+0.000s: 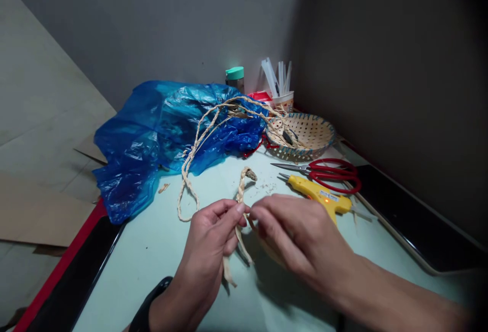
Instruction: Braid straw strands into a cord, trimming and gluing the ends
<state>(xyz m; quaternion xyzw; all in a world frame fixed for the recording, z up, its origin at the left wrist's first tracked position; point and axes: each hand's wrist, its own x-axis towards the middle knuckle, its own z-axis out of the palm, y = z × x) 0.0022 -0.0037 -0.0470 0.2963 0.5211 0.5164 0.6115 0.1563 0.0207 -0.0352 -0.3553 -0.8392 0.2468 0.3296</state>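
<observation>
My left hand [209,243] is closed in a pinch on a short braided straw piece [241,189] that stands up from the fingers, its loose ends hanging below the palm. My right hand [301,235] meets it from the right, fingertips pinched on the same braid at its middle. Both hands hover just above the pale green table [160,250]. A long braided straw cord [198,144] loops from the table up over the blue plastic bag [160,133] to the small woven basket [301,136].
A yellow glue gun [318,195] and red-handled scissors [330,173] lie just right of my hands. Behind stand a cup of white sticks [280,93] and a green-capped bottle [235,78]. A dark tablet [412,215] lies at the right edge; cardboard lies at left.
</observation>
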